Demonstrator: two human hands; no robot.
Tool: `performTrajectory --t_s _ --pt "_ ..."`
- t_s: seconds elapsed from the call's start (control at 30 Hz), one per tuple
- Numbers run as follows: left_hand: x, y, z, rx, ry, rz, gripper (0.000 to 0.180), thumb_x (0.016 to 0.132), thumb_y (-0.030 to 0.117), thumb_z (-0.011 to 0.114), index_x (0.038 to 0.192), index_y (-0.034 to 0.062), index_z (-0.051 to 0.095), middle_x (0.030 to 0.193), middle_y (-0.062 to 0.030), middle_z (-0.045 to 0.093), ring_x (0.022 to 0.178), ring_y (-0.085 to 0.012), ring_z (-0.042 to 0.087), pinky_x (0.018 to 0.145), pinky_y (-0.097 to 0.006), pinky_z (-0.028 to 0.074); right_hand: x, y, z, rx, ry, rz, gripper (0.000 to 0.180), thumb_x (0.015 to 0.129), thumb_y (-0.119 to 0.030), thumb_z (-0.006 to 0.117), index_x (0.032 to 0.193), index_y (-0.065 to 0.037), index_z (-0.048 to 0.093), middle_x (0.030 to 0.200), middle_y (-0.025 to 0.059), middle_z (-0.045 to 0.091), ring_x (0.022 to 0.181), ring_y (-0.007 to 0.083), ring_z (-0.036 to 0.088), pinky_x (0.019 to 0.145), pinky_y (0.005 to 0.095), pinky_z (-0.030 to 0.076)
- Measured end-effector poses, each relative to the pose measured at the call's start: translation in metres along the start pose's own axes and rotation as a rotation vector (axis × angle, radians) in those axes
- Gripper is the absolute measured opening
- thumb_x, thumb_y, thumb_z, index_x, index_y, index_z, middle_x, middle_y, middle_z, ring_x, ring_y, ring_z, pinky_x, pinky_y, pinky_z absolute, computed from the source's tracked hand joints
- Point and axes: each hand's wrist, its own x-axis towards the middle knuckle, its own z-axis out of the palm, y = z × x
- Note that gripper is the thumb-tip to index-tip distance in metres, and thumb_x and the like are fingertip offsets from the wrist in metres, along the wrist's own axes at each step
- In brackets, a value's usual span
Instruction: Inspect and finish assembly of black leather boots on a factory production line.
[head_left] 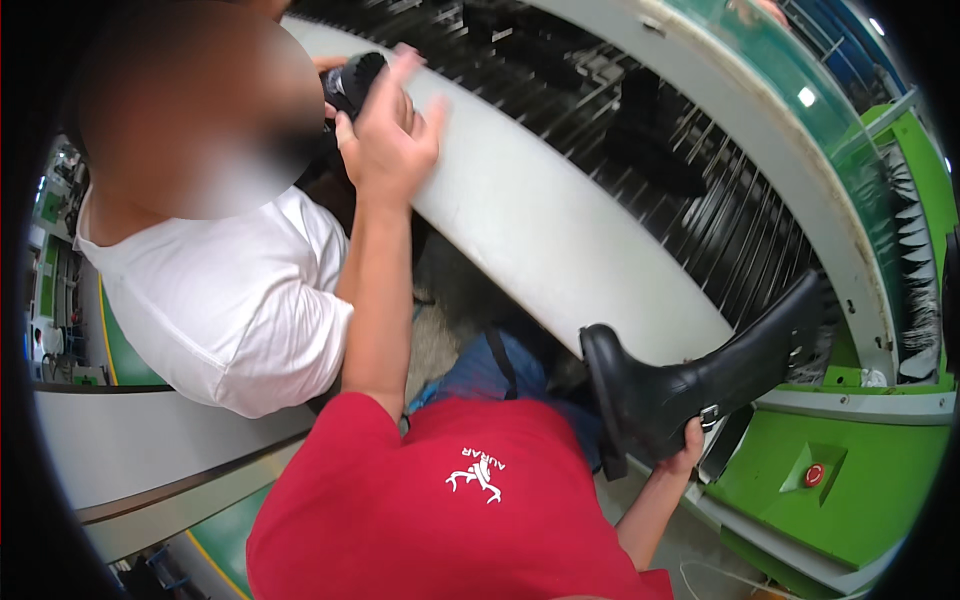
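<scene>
My right hand (683, 452) grips a tall black boot (665, 395) by its buckled shaft from below. The boot lies on its side, sole to the left, with its shaft reaching up to the right. My left hand (395, 140) is raised over the near edge of the white ledge (520, 215). Its fingers are spread and slightly blurred, and nothing shows in them. Just beyond it, a co-worker in a white shirt (250, 320) holds a dark piece of footwear (356, 82); I cannot tell whether my left hand touches it.
Beyond the ledge runs a bed of metal rods (745, 235) with dark boots (650, 140) on it. A curved white frame with a green clear cover (800, 110) arches over it. At right stands a green machine panel (830, 490) with a red button (814, 475).
</scene>
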Motion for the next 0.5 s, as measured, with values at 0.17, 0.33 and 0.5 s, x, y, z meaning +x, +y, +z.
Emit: performTrajectory --t_s 0.17,0.33,0.5 --pt "0.016 0.069 -0.029 -0.105 0.281 0.478 0.054 0.087 0.018 0.094 0.134 0.0053 0.069 0.142 -0.0095 0.072 0.133 -0.0246 0.068 0.121 -0.048 0.047 0.018 0.021 -0.021 0.089 -0.034 0.082 0.073 0.102 -0.029 0.078 0.162 0.004 0.052 0.157 0.0179 0.065 0.141 0.0352 0.065 0.124 0.0508 0.049" --pt "0.028 0.003 -0.037 -0.615 0.415 0.148 0.058 0.091 0.009 0.091 0.136 -0.0047 0.057 0.136 -0.0159 0.065 0.128 -0.0234 0.063 0.112 -0.038 0.053 0.027 0.025 -0.015 0.172 -0.051 0.096 0.071 0.105 -0.032 0.073 0.163 0.004 0.051 0.158 0.0193 0.064 0.145 0.0362 0.063 0.127 0.0517 0.047" --pt "-0.074 0.076 0.026 -0.683 0.009 0.159 0.047 0.095 0.011 0.089 0.133 0.0002 0.063 0.136 -0.0143 0.068 0.125 -0.0224 0.068 0.112 -0.038 0.056 0.039 0.033 0.009 0.115 0.0 0.018 0.069 0.111 -0.045 0.062 0.16 0.002 0.051 0.146 0.0214 0.07 0.109 0.0377 0.08 0.078 0.0479 0.071"
